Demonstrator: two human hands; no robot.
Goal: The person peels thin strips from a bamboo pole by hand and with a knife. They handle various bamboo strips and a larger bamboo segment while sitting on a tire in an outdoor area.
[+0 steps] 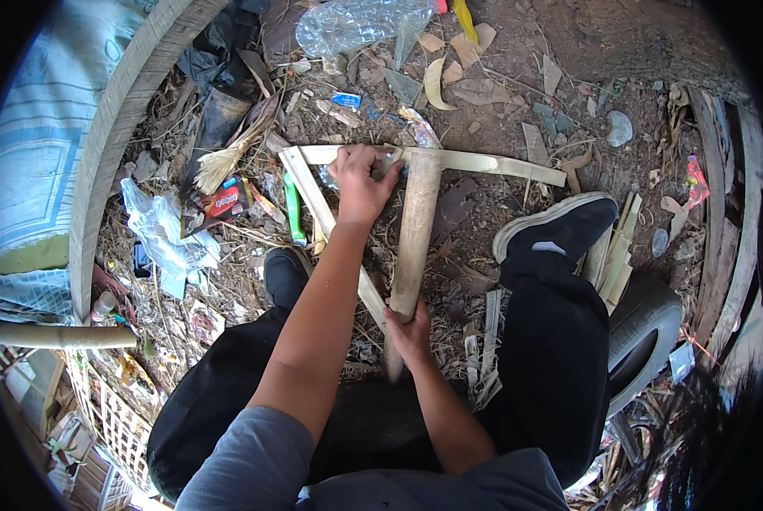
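My left hand [364,180] is closed round a pale split bamboo strip [496,164] that lies crosswise ahead of me. A second pale strip [313,192] slants from its left end down toward my lap, passing under my left forearm. With my right hand [411,334] I grip a thick round wooden stick [417,226] near its lower end. The stick's upper end rests over the crosswise strip, just right of my left hand. Left of the slanting strip lies a green-handled tool [293,209], its other end partly hidden.
Litter covers the ground: a clear plastic bottle [356,27], a plastic bag [172,238] and a red wrapper [228,200]. A tyre [645,341] stands beside my right leg, with bamboo pieces [621,255] near it. A woven basket [113,422] is at lower left.
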